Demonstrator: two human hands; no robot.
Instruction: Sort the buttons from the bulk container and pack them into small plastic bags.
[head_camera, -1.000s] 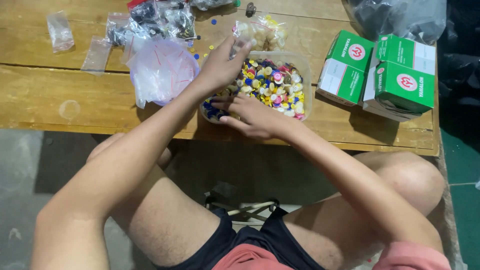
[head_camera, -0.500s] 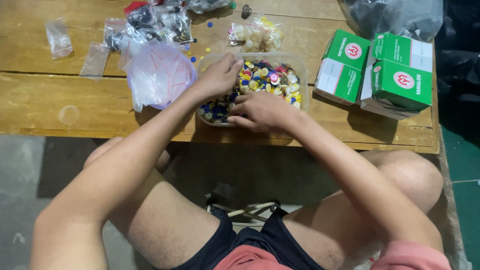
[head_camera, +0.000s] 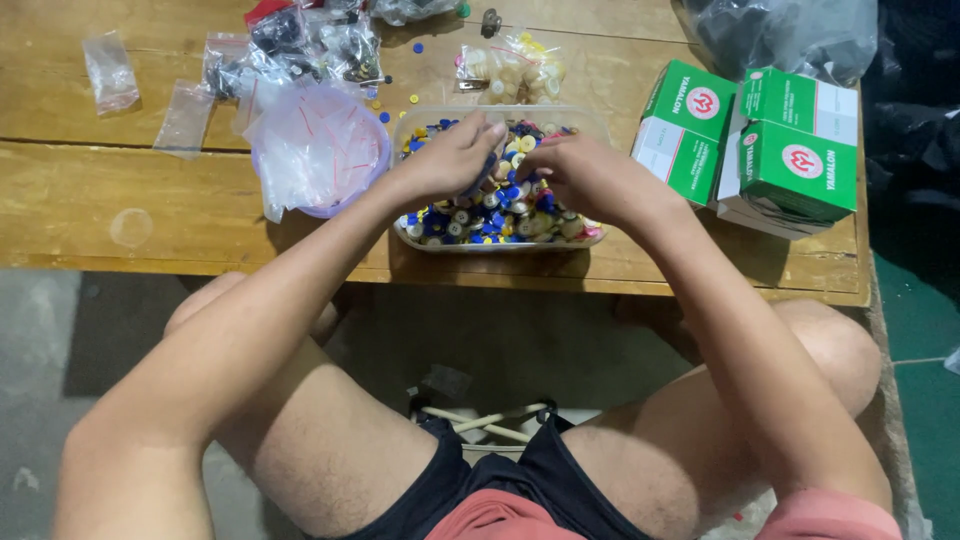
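A clear plastic tray full of small blue, yellow, white and pink round pieces sits near the front edge of the wooden table. Both my hands are inside it. My left hand hovers over the pieces with its fingers curled together, fingertips meeting my right hand. My right hand rests over the tray's right half, fingers bent down among the pieces. Whether either hand pinches a piece is hidden by the fingers.
A purple bowl stuffed with clear plastic bags stands left of the tray. Small filled bags lie behind it, loose empty bags at far left. Green and white boxes are stacked at right, a dark bag behind them.
Both hands have shifted from the tray's front left toward its middle and come together, fingertips now touching. The view has moved slightly closer to the table.
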